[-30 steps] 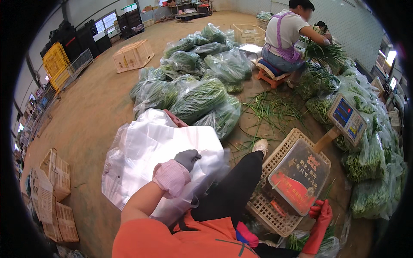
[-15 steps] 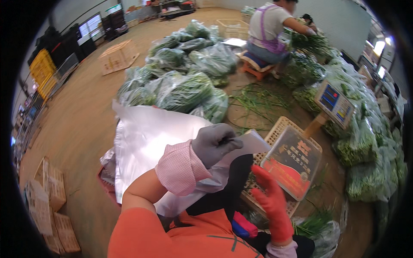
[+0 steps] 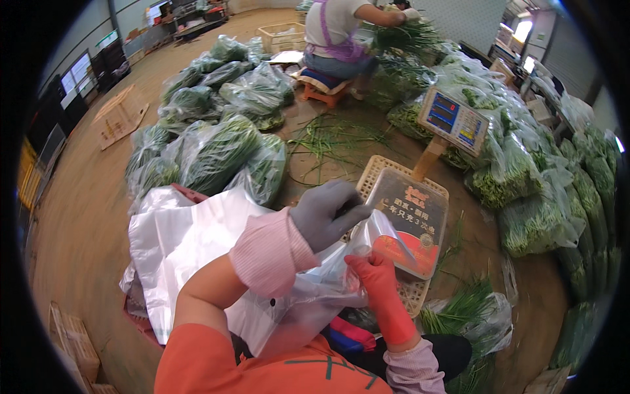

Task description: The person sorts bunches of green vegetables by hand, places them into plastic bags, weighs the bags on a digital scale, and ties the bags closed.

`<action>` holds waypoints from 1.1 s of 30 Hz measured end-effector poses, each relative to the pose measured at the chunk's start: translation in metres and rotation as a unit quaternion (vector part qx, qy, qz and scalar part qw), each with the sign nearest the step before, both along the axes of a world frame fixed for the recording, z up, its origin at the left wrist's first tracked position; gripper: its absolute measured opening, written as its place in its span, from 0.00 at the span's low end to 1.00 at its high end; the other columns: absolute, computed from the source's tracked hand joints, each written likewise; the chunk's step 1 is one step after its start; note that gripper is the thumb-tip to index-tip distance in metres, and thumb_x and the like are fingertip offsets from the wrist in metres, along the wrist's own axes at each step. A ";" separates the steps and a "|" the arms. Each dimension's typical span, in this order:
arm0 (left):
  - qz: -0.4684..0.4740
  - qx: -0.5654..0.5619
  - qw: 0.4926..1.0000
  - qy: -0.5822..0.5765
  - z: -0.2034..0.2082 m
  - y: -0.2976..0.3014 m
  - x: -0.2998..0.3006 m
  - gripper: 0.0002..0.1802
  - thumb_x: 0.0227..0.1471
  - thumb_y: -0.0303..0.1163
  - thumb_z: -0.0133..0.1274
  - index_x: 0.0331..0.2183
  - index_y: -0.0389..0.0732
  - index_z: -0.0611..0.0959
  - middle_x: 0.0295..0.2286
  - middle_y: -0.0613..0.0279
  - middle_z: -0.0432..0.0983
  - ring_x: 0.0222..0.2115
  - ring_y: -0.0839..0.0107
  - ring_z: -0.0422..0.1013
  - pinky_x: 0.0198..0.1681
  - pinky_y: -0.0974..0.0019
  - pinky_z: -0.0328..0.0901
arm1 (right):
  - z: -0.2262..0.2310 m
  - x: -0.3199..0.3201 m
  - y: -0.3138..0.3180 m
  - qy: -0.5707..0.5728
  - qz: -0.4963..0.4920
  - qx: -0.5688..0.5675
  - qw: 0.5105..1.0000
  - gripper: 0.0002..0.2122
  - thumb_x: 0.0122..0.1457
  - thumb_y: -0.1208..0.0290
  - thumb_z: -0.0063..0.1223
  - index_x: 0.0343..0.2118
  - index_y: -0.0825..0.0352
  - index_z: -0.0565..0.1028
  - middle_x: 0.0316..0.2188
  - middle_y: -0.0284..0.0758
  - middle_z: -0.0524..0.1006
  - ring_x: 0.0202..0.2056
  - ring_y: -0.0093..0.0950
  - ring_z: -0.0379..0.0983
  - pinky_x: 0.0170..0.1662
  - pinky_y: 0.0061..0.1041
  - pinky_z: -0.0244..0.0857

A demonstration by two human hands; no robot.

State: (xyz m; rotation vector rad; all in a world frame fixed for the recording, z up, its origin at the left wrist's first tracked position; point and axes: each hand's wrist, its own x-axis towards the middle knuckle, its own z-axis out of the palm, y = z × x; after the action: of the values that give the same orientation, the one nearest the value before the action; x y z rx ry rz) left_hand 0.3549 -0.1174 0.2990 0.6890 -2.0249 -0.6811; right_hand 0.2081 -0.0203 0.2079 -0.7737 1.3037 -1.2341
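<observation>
Watching remotely, I see the red-gloved right hand (image 3: 380,285) pinching the thin, crinkled plastic bag (image 3: 321,289) at lower centre, seemingly to control its limp film. The grey-gloved left hand (image 3: 331,213) curls above; whether it grips, I cannot tell. Smooth white bags (image 3: 174,240) lie centre-left, probably for easy reach.
</observation>
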 end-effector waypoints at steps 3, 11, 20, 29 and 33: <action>-0.037 0.041 0.988 -0.142 -0.012 0.010 0.004 0.14 0.46 0.38 0.57 0.22 0.36 0.77 0.18 0.52 0.70 0.19 0.58 0.69 0.24 0.63 0.63 | -0.008 -0.004 -0.004 -0.034 -0.041 -0.012 0.998 0.06 0.48 0.72 0.62 0.23 0.66 0.76 0.21 0.28 0.75 0.24 0.16 0.68 0.28 0.19 0.62; -0.147 0.427 0.891 -0.039 -0.073 0.027 -0.012 0.09 0.48 0.32 0.55 0.27 0.36 0.76 0.21 0.65 0.71 0.23 0.79 0.65 0.27 0.72 0.61 | -0.005 -0.002 0.006 0.033 -0.040 -0.052 0.997 0.12 0.45 0.71 0.64 0.33 0.68 0.77 0.29 0.31 0.77 0.30 0.20 0.72 0.34 0.23 0.65; -0.222 0.631 0.654 0.353 -0.053 0.009 -0.031 0.02 0.55 0.28 0.46 0.31 0.40 0.72 0.26 0.63 0.68 0.20 0.73 0.69 0.27 0.67 0.70 | -0.019 -0.076 0.005 0.104 -0.148 -0.198 0.963 0.12 0.44 0.67 0.65 0.30 0.67 0.78 0.26 0.29 0.76 0.29 0.18 0.70 0.31 0.18 0.64; -0.210 0.465 0.860 0.007 -0.057 0.017 -0.061 0.13 0.52 0.34 0.50 0.31 0.32 0.74 0.23 0.60 0.69 0.22 0.76 0.69 0.25 0.69 0.70 | 0.008 -0.097 0.035 0.315 -0.196 -0.016 0.928 0.23 0.43 0.51 0.63 0.31 0.70 0.76 0.23 0.34 0.77 0.25 0.24 0.71 0.30 0.26 0.64; -0.229 0.570 0.788 0.042 -0.100 0.027 -0.093 0.08 0.51 0.29 0.51 0.34 0.34 0.77 0.27 0.65 0.73 0.26 0.77 0.69 0.33 0.74 0.64 | 0.032 -0.065 0.040 0.252 -0.156 -0.095 0.950 0.15 0.48 0.63 0.62 0.32 0.69 0.74 0.28 0.31 0.75 0.32 0.22 0.71 0.37 0.23 0.64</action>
State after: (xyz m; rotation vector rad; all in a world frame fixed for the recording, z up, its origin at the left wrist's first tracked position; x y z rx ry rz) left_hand 0.2618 -0.0902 0.1985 0.7666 -1.5181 -2.2615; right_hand 0.1427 0.0192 0.2400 -1.0996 1.7916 -1.4876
